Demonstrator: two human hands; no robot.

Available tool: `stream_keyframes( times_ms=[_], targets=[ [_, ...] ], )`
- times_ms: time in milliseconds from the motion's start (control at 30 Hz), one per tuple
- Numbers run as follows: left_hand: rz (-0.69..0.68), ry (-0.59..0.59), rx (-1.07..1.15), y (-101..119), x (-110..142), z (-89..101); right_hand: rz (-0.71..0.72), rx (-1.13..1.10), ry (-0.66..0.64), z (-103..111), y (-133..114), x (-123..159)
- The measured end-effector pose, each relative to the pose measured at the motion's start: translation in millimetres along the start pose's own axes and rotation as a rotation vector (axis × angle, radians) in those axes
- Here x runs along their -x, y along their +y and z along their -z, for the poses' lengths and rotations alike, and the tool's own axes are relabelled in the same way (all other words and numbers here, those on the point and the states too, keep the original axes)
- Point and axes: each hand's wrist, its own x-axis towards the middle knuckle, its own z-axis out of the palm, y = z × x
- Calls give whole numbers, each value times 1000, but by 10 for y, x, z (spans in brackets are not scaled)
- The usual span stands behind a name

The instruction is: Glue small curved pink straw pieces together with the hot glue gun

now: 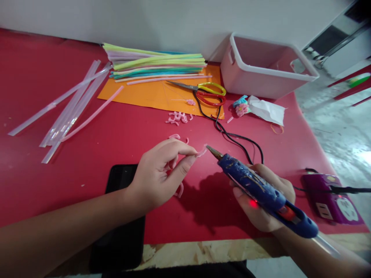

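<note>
My left hand pinches a small pink straw piece between thumb and forefinger, a little above the red table. My right hand grips a blue hot glue gun; its metal nozzle points left and nearly touches the pink piece. Another curled pink piece lies under my left palm. More pink curls lie farther back on the table.
Long clear glue sticks lie at the left. Coloured straws, an orange sheet and scissors are behind. A white bin, crumpled paper, a black phone and a purple power strip are nearby.
</note>
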Motion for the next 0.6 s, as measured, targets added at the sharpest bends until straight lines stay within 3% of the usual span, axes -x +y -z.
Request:
stream_keyframes(
  times_ms=[600],
  targets=[
    [-38, 20, -37, 11, -8, -8, 53, -23, 50, -35, 18, -3]
  ],
)
